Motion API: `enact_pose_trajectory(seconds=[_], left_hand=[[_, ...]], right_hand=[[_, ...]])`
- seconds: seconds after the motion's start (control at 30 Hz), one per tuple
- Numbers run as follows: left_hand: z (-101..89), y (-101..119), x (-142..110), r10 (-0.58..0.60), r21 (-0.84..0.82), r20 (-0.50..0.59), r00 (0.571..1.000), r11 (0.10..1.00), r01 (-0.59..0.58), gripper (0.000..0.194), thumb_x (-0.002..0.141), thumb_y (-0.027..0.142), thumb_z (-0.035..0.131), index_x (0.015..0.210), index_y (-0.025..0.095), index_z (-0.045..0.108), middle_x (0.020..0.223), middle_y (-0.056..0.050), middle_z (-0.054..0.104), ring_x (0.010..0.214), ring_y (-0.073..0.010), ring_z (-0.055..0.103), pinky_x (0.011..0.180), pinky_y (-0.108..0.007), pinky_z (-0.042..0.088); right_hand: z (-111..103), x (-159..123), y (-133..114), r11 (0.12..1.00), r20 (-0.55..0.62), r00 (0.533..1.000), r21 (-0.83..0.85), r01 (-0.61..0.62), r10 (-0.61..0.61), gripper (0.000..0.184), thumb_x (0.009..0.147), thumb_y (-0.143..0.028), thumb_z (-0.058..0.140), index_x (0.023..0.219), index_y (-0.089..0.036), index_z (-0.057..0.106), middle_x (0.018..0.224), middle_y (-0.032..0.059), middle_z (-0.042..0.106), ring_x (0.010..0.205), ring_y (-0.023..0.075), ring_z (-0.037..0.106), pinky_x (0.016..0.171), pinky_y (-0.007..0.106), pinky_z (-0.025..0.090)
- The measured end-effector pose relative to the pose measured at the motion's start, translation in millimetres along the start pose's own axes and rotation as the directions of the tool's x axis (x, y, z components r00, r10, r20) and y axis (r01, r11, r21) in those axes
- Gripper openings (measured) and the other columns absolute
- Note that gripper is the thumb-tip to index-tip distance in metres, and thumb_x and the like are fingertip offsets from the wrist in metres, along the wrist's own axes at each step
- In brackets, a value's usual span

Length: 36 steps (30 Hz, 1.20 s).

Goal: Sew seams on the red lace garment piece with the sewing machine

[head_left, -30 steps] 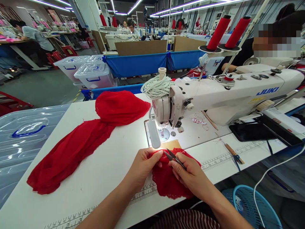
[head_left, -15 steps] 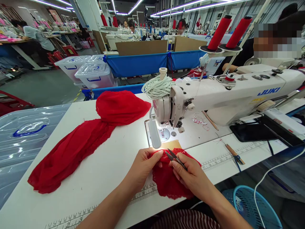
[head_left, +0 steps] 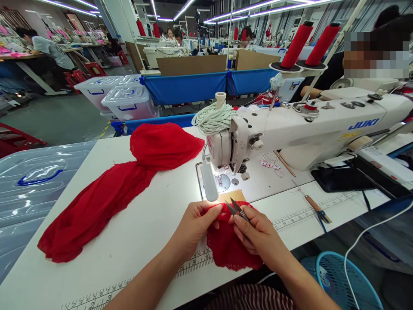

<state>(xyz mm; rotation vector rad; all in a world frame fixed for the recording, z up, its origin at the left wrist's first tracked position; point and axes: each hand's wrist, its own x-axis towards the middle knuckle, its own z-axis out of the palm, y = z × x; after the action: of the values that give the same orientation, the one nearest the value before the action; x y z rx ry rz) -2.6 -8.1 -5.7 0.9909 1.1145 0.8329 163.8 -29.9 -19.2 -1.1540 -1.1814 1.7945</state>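
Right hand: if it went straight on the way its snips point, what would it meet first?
The right hand would probably meet the left hand first, where it pinches the red cloth. Depth is unclear: the snips might pass over it, and then the white lamp looks next in line.

The location is a sewing workshop. An industrial sewing machine (head_left: 316,125) with red thread cones (head_left: 297,46) stands at the right of a white surface (head_left: 155,219) with red fabric (head_left: 234,247) and a printed ruler scale (head_left: 193,261). Further sewing machines (head_left: 169,52) and workers (head_left: 51,51) occupy the far area beneath strip lights (head_left: 183,8); lidded storage boxes (head_left: 129,100) stand at far left.
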Motion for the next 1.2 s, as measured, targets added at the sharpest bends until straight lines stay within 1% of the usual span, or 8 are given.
enact_pose_trajectory(seconds=[0.13, 0.23, 0.37, 0.5, 0.73, 0.87, 1.03, 1.2], left_hand=[[-0.5, -0.5, -0.2, 0.021, 0.039, 0.019, 1.0, 0.999, -0.022, 0.033, 0.076, 0.046, 0.063, 0.066, 0.015, 0.068, 0.055, 0.001, 0.049, 0.056, -0.011, 0.038, 0.053, -0.024, 0.03], [-0.5, -1.5, -0.7, 0.005, 0.048, -0.022, 1.0, 0.999, -0.004, 0.034, 0.074, 0.047, 0.064, 0.064, 0.015, 0.066, 0.054, 0.001, 0.048, 0.054, -0.0106, 0.038, 0.05, -0.023, 0.029], [1.0, -1.4, -1.2, -0.006, 0.039, -0.025, 1.0, 0.999, 0.007, 0.034, 0.073, 0.048, 0.065, 0.066, 0.015, 0.069, 0.053, 0.001, 0.049, 0.054, -0.0107, 0.039, 0.049, -0.023, 0.031], [2.7, -1.0, -0.7, 0.039, 0.059, 0.004, 0.999, 0.997, -0.039, 0.032, 0.074, 0.046, 0.065, 0.079, 0.016, 0.074, 0.062, -0.003, 0.059, 0.06, -0.0128, 0.046, 0.053, -0.024, 0.037], [2.9, -2.5, -2.1, 0.122, 0.084, 0.079, 0.989, 0.988, -0.129, 0.027, 0.08, 0.041, 0.062, 0.086, 0.019, 0.076, 0.071, -0.003, 0.066, 0.066, -0.0134, 0.052, 0.061, -0.025, 0.043], [3.9, -2.5, -2.7, 0.098, 0.069, 0.105, 0.99, 0.992, -0.106, 0.025, 0.077, 0.039, 0.066, 0.091, 0.02, 0.075, 0.08, -0.004, 0.07, 0.07, -0.014, 0.057, 0.067, -0.025, 0.047], [3.3, -0.7, -1.2, 0.029, 0.039, 0.096, 0.995, 0.999, -0.033, 0.025, 0.075, 0.04, 0.068, 0.087, 0.018, 0.075, 0.078, -0.004, 0.071, 0.067, -0.0128, 0.059, 0.067, -0.024, 0.047], [0.7, -0.6, 1.4, -0.043, 0.057, 0.011, 0.999, 0.997, 0.043, 0.027, 0.073, 0.041, 0.067, 0.077, 0.015, 0.073, 0.064, -0.002, 0.065, 0.059, -0.0118, 0.058, 0.057, -0.022, 0.043]], right_hand=[[-1.6, 2.7, -0.8, 0.968, 0.012, 0.999, 0.246, -0.039, 0.037, 0.035, 0.08, -0.053, 0.061, 0.084, -0.019, 0.051, 0.057, -0.0087, 0.041, 0.037, 0.0011, 0.015, 0.034, 0.017, 0.008], [-3.2, 3.5, -0.9, 0.95, -0.146, 0.987, 0.291, 0.114, -0.074, 0.033, 0.081, -0.051, 0.061, 0.082, -0.02, 0.051, 0.057, -0.008, 0.037, 0.039, 0.0027, 0.017, 0.035, 0.018, 0.011], [-4.3, 1.8, -4.0, 0.929, -0.382, 0.855, -0.032, 0.368, -0.351, 0.023, 0.083, -0.044, 0.06, 0.086, -0.021, 0.056, 0.065, -0.0034, 0.045, 0.054, 0.0086, 0.038, 0.049, 0.021, 0.034], [-2.4, 3.3, -8.4, 0.841, -0.278, 0.827, -0.403, 0.36, -0.488, 0.011, 0.085, -0.033, 0.059, 0.091, -0.024, 0.063, 0.077, -0.0007, 0.051, 0.065, 0.0116, 0.046, 0.059, 0.024, 0.041], [2.4, 15.7, -7.5, 0.676, -0.105, 0.77, -0.564, 0.475, -0.629, 0.006, 0.082, -0.025, 0.062, 0.088, -0.025, 0.065, 0.089, 0.0021, 0.049, 0.08, 0.0157, 0.053, 0.067, 0.027, 0.045], [1.9, 15.7, -11.9, 0.692, -0.141, 0.761, -0.543, 0.476, -0.634, 0.014, 0.09, -0.021, 0.049, 0.076, -0.021, 0.053, 0.08, 0.0, 0.047, 0.073, 0.0133, 0.048, 0.064, 0.026, 0.041], [5.0, 11.8, -7.6, 0.783, -0.142, 0.803, -0.371, 0.5, -0.579, 0.015, 0.095, -0.027, 0.042, 0.082, -0.022, 0.045, 0.068, -0.0036, 0.047, 0.056, 0.0098, 0.045, 0.059, 0.025, 0.041], [-10.7, 13.8, -5.9, 0.75, -0.316, 0.68, -0.25, 0.613, -0.661, 0.014, 0.094, -0.026, 0.048, 0.081, -0.022, 0.045, 0.066, -0.0045, 0.051, 0.055, 0.0097, 0.049, 0.057, 0.024, 0.042]])
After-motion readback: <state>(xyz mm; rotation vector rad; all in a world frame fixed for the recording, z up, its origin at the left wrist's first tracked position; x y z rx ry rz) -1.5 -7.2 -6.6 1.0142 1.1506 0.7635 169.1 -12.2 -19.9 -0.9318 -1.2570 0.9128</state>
